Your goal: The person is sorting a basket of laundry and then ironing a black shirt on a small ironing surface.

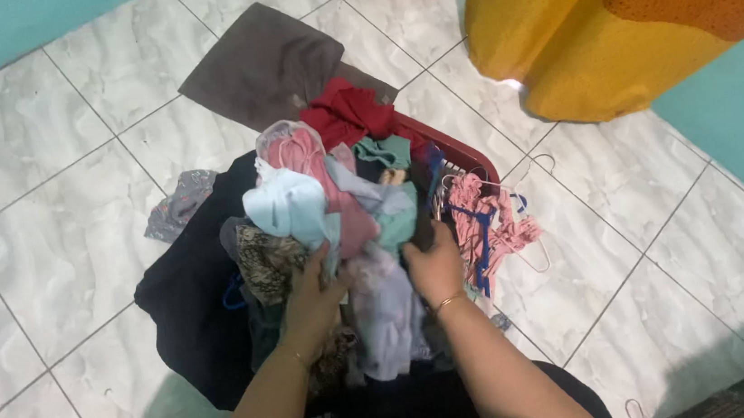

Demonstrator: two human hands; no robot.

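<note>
From the head camera, your left hand (313, 301) presses into the heap of clothes (336, 212), fingers buried, so its grip cannot be told. Your right hand (435, 266) closes on a dark garment (420, 232) atop the heap. The red basket (462, 150) shows only its rim. Pink hangers (496, 224) tangle beside it on the floor.

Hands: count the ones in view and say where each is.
2. The left hand grips clothes at the pile's near side; the right hand grips them beside it. None seems hidden.
</note>
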